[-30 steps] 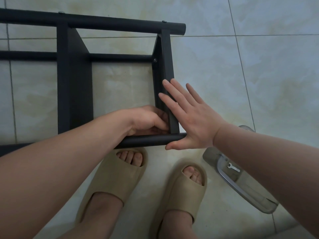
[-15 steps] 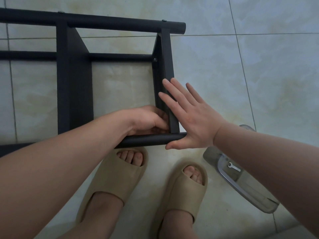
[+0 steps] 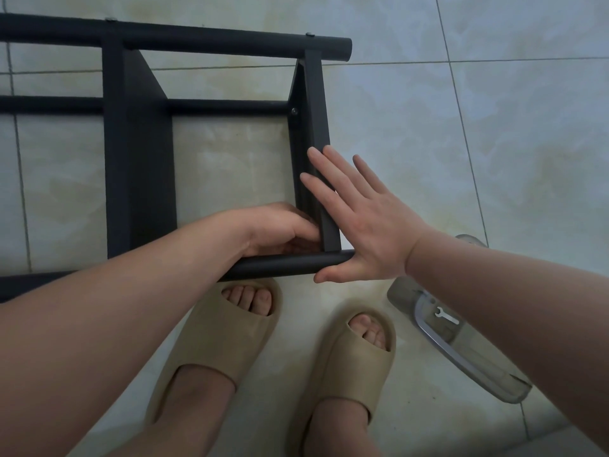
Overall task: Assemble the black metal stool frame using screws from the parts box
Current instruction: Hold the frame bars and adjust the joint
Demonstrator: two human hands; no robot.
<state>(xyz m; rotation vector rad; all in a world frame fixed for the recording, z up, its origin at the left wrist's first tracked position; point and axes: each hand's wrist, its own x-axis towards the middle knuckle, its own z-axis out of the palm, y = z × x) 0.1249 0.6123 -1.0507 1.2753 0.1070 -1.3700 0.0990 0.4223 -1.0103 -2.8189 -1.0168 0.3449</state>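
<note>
The black metal stool frame [image 3: 138, 159] lies on the tiled floor in front of me. My left hand [image 3: 276, 229] sits in the inner corner where the right crossbar [image 3: 316, 110] meets the near tube [image 3: 290, 262]. Its fingers are curled against the bar, and whatever they may hold is hidden. My right hand [image 3: 369, 225] lies flat with straight fingers against the outer side of that crossbar and the tube's end. The clear parts box [image 3: 425, 328] stands on the floor at the right, partly under my right forearm. A small silver wrench [image 3: 446, 316] lies inside it.
My feet in beige slippers [image 3: 224, 334] [image 3: 356, 357] stand just below the near tube. A screw head [image 3: 294, 111] shows on the crossbar's inner face higher up. Bare floor tiles spread to the right of the frame.
</note>
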